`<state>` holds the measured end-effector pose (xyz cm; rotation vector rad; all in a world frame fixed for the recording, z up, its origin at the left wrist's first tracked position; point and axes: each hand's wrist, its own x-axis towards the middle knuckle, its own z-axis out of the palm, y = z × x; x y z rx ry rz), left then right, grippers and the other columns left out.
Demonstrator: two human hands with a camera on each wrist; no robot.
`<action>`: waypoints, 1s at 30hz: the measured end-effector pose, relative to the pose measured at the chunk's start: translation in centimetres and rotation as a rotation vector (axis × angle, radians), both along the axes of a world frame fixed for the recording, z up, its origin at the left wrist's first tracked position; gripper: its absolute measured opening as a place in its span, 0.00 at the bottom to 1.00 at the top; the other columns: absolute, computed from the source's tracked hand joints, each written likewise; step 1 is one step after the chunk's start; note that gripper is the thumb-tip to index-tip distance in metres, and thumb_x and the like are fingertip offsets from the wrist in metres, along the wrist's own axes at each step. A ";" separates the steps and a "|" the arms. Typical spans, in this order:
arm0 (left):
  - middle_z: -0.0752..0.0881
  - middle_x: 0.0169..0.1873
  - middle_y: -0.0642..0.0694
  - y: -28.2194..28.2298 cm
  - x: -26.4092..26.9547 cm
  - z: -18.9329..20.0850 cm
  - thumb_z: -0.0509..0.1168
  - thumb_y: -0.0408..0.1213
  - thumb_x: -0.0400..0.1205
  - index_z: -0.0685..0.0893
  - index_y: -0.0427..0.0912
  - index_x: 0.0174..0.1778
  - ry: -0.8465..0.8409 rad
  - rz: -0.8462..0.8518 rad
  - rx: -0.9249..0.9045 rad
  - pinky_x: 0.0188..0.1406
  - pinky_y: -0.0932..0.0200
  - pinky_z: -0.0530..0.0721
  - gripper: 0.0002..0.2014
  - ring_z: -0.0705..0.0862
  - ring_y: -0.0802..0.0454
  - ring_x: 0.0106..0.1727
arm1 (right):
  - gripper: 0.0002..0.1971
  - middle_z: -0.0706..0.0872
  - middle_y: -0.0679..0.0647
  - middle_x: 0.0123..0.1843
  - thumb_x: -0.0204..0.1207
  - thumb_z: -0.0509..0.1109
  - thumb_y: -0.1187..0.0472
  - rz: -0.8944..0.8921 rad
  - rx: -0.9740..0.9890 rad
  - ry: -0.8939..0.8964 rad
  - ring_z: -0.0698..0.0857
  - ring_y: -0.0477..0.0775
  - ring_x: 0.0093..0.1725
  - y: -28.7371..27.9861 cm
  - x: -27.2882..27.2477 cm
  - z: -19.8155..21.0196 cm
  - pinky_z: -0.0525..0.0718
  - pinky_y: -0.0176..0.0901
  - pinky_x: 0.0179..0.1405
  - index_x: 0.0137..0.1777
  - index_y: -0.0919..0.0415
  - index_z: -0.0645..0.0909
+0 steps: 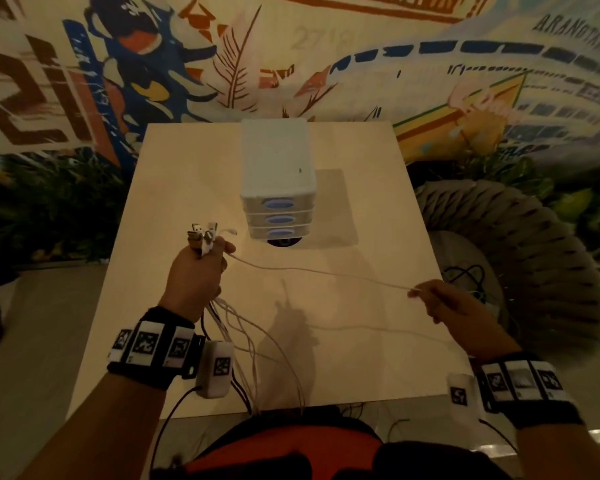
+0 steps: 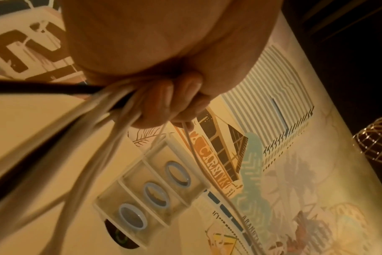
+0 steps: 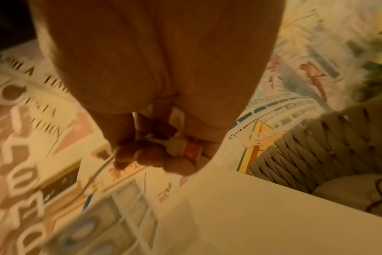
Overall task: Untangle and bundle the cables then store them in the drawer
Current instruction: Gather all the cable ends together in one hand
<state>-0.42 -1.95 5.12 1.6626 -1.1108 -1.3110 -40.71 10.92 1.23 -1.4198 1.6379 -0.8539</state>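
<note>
A pale wooden surface [image 1: 174, 188] carries a small white drawer unit [image 1: 278, 168] with three shut drawers and blue oval handles, standing beyond the fingers [image 1: 227, 247] of the left hand. A dark round object [image 1: 284, 242] shows just under its front edge.

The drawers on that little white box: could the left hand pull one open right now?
Probably not yet. The left hand grips a bunch of cables, so no finger is free. The drawer unit stands just beyond it on the table, with nothing between.

Dim warm light — mural wall [image 1: 326, 57], woven chair [image 1: 520, 244] by table [image 1: 378, 220].
</note>
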 end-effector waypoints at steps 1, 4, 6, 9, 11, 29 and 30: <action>0.70 0.17 0.54 -0.1 0.0 -0.1 0.57 0.46 0.91 0.86 0.44 0.40 -0.059 -0.007 0.004 0.25 0.59 0.62 0.18 0.63 0.56 0.17 | 0.07 0.86 0.43 0.37 0.82 0.66 0.47 -0.081 -0.070 -0.047 0.81 0.45 0.36 -0.1 0.1 0.9 0.82 0.36 0.37 0.51 0.40 0.87; 0.73 0.23 0.48 0.1 -0.2 -0.2 0.58 0.45 0.91 0.87 0.44 0.40 -0.202 -0.053 0.044 0.26 0.58 0.65 0.18 0.66 0.51 0.21 | 0.09 0.90 0.43 0.37 0.81 0.73 0.60 -0.428 -0.309 -0.135 0.83 0.47 0.33 -0.6 0.3 3.7 0.83 0.31 0.31 0.44 0.43 0.86; 0.74 0.24 0.46 0.4 -0.6 -0.1 0.59 0.43 0.90 0.88 0.41 0.42 -0.231 -0.127 0.105 0.25 0.59 0.65 0.17 0.67 0.51 0.22 | 0.03 0.88 0.45 0.33 0.77 0.75 0.55 -0.507 -0.428 -0.329 0.83 0.45 0.31 -1.1 1.1 5.9 0.84 0.35 0.32 0.43 0.49 0.85; 0.75 0.21 0.50 1.0 -1.2 0.4 0.61 0.46 0.89 0.90 0.43 0.41 -0.327 -0.367 0.149 0.27 0.57 0.66 0.17 0.69 0.52 0.21 | 0.08 0.87 0.46 0.35 0.69 0.81 0.48 -0.384 -0.502 -0.765 0.84 0.45 0.36 -2.8 2.4 8.6 0.85 0.37 0.39 0.40 0.49 0.87; 0.75 0.19 0.52 1.5 -1.7 1.1 0.62 0.49 0.88 0.92 0.45 0.40 -0.413 -0.604 0.172 0.25 0.59 0.68 0.18 0.70 0.56 0.19 | 0.09 0.87 0.46 0.37 0.69 0.83 0.47 -0.285 -0.494 -0.948 0.85 0.45 0.38 -4.4 3.5 9.8 0.85 0.38 0.42 0.41 0.49 0.88; 0.89 0.25 0.49 2.8 -4.9 7.0 0.56 0.53 0.89 0.90 0.51 0.47 -0.073 -0.423 -0.202 0.25 0.57 0.81 0.18 0.80 0.42 0.23 | 0.06 0.93 0.55 0.35 0.82 0.74 0.59 0.103 -0.041 -0.274 0.82 0.46 0.25 -7.2 17.1 9.6 0.81 0.34 0.30 0.46 0.60 0.90; 0.87 0.24 0.45 2.9 -5.2 7.0 0.57 0.53 0.89 0.89 0.54 0.45 -0.070 -0.408 -0.196 0.25 0.56 0.81 0.17 0.80 0.43 0.23 | 0.08 0.93 0.53 0.34 0.82 0.74 0.58 0.112 -0.053 -0.239 0.83 0.45 0.25 -7.1 17.5 9.5 0.81 0.33 0.30 0.43 0.59 0.90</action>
